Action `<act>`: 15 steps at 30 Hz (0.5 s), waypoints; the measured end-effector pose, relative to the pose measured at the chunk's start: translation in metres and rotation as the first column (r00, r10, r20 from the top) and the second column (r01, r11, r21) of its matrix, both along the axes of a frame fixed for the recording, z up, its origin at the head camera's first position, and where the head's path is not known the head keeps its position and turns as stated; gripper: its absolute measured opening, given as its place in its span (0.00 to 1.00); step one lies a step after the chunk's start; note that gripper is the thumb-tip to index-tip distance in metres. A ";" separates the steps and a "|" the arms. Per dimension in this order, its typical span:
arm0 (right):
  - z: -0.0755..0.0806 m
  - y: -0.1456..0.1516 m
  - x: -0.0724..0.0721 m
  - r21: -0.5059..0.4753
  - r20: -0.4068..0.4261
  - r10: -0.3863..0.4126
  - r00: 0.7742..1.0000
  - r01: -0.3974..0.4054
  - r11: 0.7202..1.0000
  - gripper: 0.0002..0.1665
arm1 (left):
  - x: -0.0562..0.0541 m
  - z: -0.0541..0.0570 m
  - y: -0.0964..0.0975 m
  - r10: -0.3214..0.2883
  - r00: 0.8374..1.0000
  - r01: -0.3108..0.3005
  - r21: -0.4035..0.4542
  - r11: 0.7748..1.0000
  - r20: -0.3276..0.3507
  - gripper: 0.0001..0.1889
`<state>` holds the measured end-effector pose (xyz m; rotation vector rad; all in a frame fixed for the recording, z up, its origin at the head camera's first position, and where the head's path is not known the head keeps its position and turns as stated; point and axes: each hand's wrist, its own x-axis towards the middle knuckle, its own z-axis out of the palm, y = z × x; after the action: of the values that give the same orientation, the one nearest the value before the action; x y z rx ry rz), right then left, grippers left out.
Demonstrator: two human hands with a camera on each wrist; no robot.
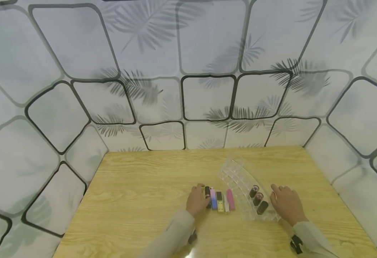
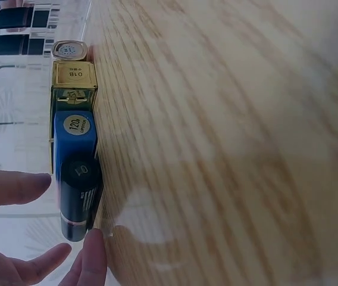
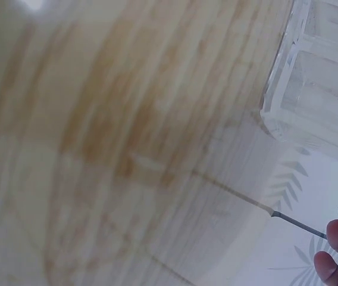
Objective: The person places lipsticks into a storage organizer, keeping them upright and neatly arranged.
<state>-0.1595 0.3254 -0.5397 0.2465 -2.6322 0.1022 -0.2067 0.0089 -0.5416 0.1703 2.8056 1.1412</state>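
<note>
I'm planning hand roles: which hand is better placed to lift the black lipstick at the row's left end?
Left, probably: the left hand is at the black lipstick, fingers close about it; the right hand is beside the clear organizer, on the side away from that lipstick.

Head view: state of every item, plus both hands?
Organizer: partly filled.
Three dark tubes: standing in organizer.
Black tube: lying down.
Pink-and-blue lipstick: lying down.
Gold-and-black lipstick: lying down.
Pale tube: lying down.
Pink tube: lying down.
Left hand: fingers at black tube, contact unclear.
Right hand: beside organizer, holding nothing.
</note>
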 end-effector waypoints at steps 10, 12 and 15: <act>0.001 -0.001 0.001 -0.001 0.028 -0.006 1.000 0.006 1.000 0.16 | 0.002 0.006 -0.002 0.054 0.998 -0.054 0.000 0.999 0.025 0.25; 0.000 0.001 -0.001 -0.002 0.023 -0.006 1.000 0.006 1.000 0.16 | 0.002 0.007 -0.004 0.062 0.998 -0.062 0.008 0.998 0.024 0.24; 0.001 0.001 -0.001 -0.001 0.028 -0.010 1.000 0.010 1.000 0.16 | 0.001 0.005 -0.004 0.070 0.998 -0.070 -0.012 0.997 0.002 0.23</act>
<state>-0.1601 0.3264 -0.5390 0.2337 -2.6612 0.1050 -0.2059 0.0047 -0.5362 0.0704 2.8367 1.1373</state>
